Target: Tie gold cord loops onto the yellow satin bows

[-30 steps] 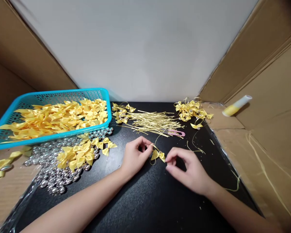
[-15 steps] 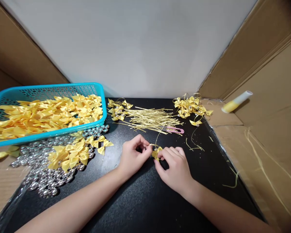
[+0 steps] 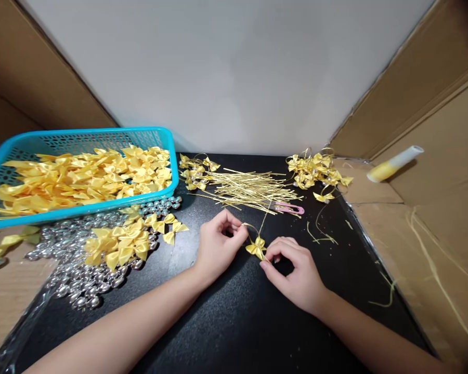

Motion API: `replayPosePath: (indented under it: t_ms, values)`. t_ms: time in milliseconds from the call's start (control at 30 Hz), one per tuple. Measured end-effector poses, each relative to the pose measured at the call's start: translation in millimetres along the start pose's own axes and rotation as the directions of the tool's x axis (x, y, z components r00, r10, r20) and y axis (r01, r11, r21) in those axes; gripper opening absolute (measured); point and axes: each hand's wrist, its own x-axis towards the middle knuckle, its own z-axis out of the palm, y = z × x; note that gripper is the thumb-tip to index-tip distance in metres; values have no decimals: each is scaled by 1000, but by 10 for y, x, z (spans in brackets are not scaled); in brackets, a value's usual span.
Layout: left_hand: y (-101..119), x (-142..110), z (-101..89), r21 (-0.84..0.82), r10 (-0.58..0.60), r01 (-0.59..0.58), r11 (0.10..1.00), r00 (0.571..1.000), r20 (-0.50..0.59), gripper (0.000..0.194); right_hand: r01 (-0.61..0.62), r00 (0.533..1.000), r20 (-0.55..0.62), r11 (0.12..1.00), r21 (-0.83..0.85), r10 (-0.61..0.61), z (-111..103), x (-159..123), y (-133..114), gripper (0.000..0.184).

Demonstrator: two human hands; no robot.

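Between my hands a small yellow ribbon bow (image 3: 256, 248) stands just above the black table, with a thin gold cord (image 3: 262, 222) running from it. My left hand (image 3: 220, 244) pinches one end of the cord, up and left of the bow. At the bow's lower right, the thumb and forefinger of my right hand (image 3: 296, 270) are closed on a short cord end. A second strand rises from the bow toward a heap of cut gold cords (image 3: 253, 189). Beside that heap lies a small tool with a pink handle (image 3: 290, 209).
A turquoise basket (image 3: 175, 161) of yellow bows stands at left. In front of it are silver beads (image 3: 88, 280) and loose bows (image 3: 120, 244). Bows with cord loops form piles at back right (image 3: 315, 169) and back centre (image 3: 197, 171). A yellow-white tube (image 3: 393, 163) is at far right.
My right hand has moved a little right and down, uncovering the bow. My left hand keeps its pinch on the cord. The whole view has shifted slightly.
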Motion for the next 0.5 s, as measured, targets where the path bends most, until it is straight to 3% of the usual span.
replayPosePath:
  t_ms: [133,233,367,500]
  values:
    - [-34,35,0,-16,-26,25,1000,997,-71,14,74,997,-7,994,82,-74,-4,-4,27,14]
    - [-44,63,-3,-23,-37,35,999,994,-100,16,111,991,65,984,140,-121,-12,-20,28,12]
    - [-47,82,-9,-30,-36,33,999,993,-111,17,68,967,223,966,250,-126,-44,-29,-33,13]
    - [-55,94,-17,-67,-50,43,997,992,-116,17,32,954,271,942,334,-129,-79,-28,-96,15]
